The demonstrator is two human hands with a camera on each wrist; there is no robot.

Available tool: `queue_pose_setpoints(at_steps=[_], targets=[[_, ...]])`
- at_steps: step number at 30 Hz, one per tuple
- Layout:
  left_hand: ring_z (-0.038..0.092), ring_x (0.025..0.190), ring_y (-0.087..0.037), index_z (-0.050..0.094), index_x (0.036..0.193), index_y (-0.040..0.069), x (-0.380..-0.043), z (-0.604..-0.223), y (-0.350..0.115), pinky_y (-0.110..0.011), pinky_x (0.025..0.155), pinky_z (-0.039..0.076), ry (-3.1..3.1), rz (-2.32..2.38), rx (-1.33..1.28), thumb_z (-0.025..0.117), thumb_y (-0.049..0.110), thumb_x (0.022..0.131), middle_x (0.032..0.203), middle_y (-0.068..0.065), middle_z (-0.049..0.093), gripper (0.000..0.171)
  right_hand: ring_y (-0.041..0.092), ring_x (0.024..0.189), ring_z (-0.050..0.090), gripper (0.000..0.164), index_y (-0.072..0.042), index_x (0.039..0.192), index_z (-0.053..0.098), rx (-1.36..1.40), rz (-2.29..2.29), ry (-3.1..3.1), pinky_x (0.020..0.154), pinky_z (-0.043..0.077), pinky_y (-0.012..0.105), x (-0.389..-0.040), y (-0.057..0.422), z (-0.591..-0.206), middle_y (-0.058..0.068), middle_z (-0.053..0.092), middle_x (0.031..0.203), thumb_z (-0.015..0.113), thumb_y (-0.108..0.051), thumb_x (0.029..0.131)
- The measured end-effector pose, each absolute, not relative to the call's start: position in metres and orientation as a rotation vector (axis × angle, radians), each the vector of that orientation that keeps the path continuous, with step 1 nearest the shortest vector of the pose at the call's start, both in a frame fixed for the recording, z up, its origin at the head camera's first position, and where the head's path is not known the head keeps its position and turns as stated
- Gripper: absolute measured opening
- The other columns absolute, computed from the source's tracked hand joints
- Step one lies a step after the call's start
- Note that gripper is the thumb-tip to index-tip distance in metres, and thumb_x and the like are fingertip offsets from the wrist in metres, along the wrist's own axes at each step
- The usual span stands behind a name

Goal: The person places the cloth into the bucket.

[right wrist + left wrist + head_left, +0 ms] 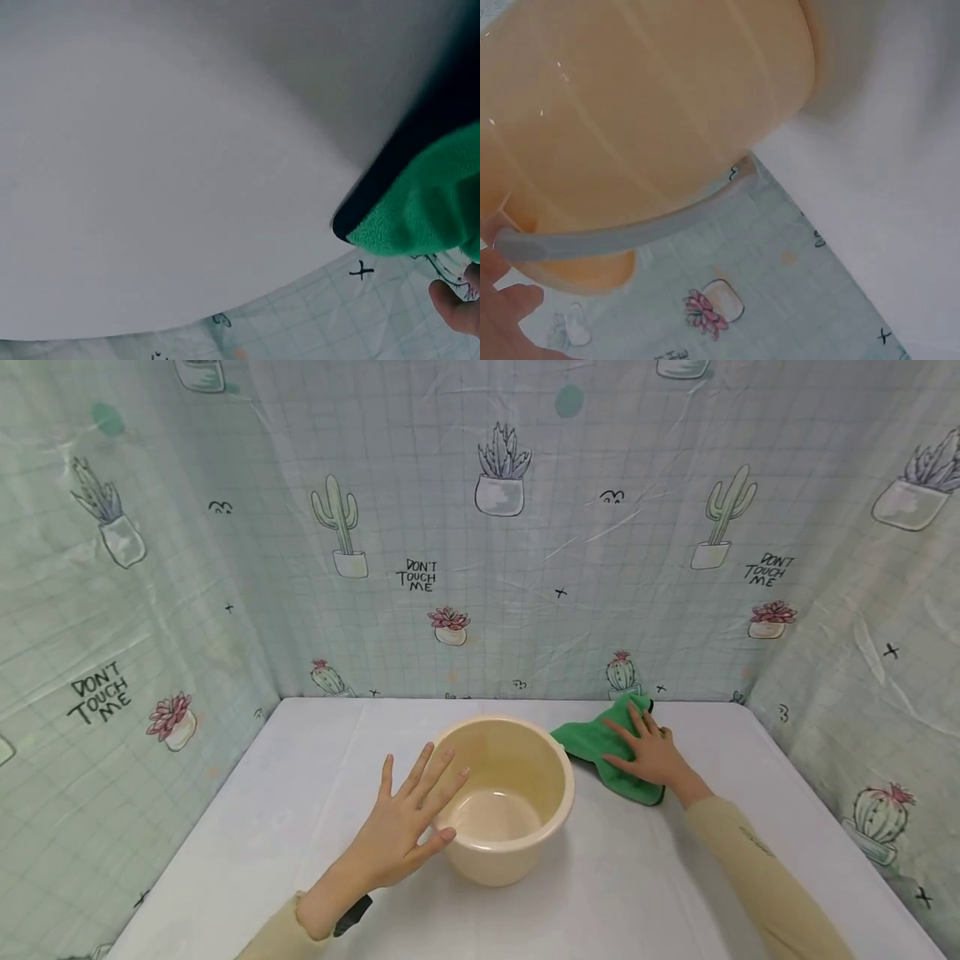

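A cream plastic bucket [502,864] stands upright on the white table. My left hand [408,827] is at its left side, fingers straight and spread, partly in front of the rim; whether it touches the bucket I cannot tell. In the left wrist view the bucket's ribbed wall [652,105] fills the top, with a grey handle [630,234] along it and fingers at the lower left. To the bucket's right lies a crumpled green cloth [592,739] with dark edging. My right hand [652,756] rests over this cloth with spread fingers. The right wrist view catches one cloth corner [420,217].
The white tabletop [322,777] meets hanging fabric [375,635] with cactus prints at the back and on both sides. The cloth lies close to the table's back edge. A black strap [352,916] sits at the left wrist.
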State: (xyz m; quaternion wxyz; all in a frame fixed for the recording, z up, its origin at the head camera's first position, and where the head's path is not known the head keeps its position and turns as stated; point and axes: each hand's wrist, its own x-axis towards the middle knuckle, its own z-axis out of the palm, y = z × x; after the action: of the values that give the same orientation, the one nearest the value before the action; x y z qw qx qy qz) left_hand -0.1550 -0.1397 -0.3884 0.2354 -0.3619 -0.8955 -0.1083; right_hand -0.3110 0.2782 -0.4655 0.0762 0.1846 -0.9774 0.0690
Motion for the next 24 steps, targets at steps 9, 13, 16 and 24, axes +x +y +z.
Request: queue_pose_setpoints(at_steps=[9, 13, 16, 24], targets=[[0.013, 0.137, -0.036, 0.022, 0.142, 0.026, -0.153, -0.397, -0.137, -0.070, 0.096, 0.003, -2.465, -0.281, -1.003, 0.045, 0.045, 0.087, 0.151, -0.006, 0.016, 0.063, 0.058, 0.127, 0.008, 0.076, -0.025, 0.140, 0.026, 0.525, 0.278, -3.078, 0.088, 0.015, 0.075, -0.319, 0.264, -0.472, 0.026, 0.002, 0.147, 0.046, -0.064, 0.079], [0.013, 0.137, -0.034, 0.024, 0.142, 0.025, -0.153, -0.397, -0.137, -0.070, 0.097, 0.003, -2.468, -0.284, -0.997, 0.037, 0.049, 0.090, 0.151, -0.005, 0.016, 0.058, 0.062, 0.122, 0.015, 0.078, -0.026, 0.140, 0.027, 0.519, 0.238, -3.118, 0.088, 0.015, 0.076, -0.321, 0.260, -0.479, 0.026, 0.007, 0.147, 0.045, -0.068, 0.077], [0.012, 0.138, -0.033, 0.024, 0.142, 0.026, -0.153, -0.397, -0.137, -0.069, 0.097, 0.002, -2.475, -0.288, -0.990, 0.034, 0.051, 0.091, 0.151, -0.003, 0.015, 0.058, 0.063, 0.118, 0.024, 0.078, -0.026, 0.138, 0.031, 0.506, 0.209, -3.117, 0.087, 0.018, 0.075, -0.321, 0.260, -0.483, 0.025, 0.015, 0.145, 0.046, -0.069, 0.075], [0.013, 0.138, -0.033, 0.025, 0.141, 0.025, -0.154, -0.396, -0.135, -0.070, 0.096, 0.003, -2.469, -0.316, -0.985, 0.037, 0.048, 0.091, 0.150, -0.003, 0.017, 0.057, 0.062, 0.103, 0.040, 0.065, -0.018, 0.126, 0.049, 0.588, 0.175, -2.986, 0.079, 0.026, 0.075, -0.321, 0.255, -0.478, 0.024, 0.040, 0.131, 0.054, -0.060, 0.077]])
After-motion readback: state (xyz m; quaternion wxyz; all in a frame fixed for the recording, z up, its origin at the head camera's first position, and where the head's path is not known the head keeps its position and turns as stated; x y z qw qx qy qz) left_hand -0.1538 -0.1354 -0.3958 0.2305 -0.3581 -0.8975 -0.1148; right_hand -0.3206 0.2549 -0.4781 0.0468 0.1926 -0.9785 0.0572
